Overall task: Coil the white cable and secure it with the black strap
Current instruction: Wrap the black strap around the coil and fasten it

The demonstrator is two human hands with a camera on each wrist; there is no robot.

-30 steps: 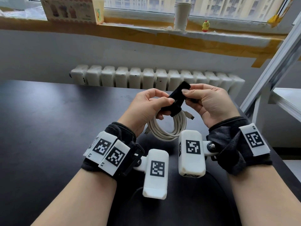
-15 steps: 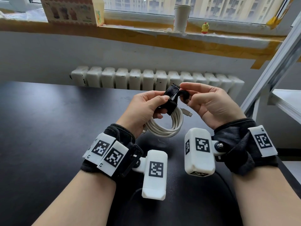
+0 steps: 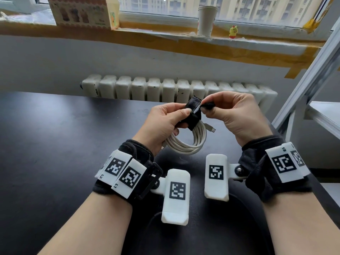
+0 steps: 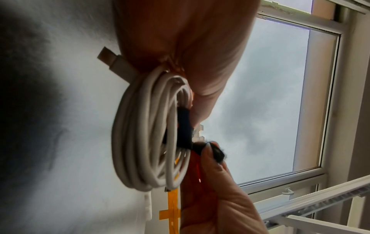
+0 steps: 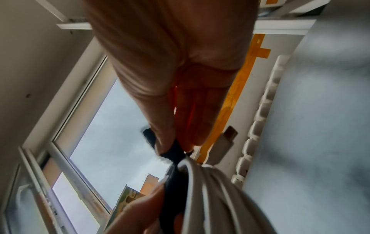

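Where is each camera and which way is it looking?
Head: sits on the person's head, looks forward and down at the black table; shows both forearms, the left hand and right hand.
Left wrist: sits on the left wrist, looks along the palm at the white cable and window; shows left hand and right fingers.
Right wrist: sits on the right wrist, looks along the fingers pinching the black strap; shows both hands.
Shared: all three show cable and strap.
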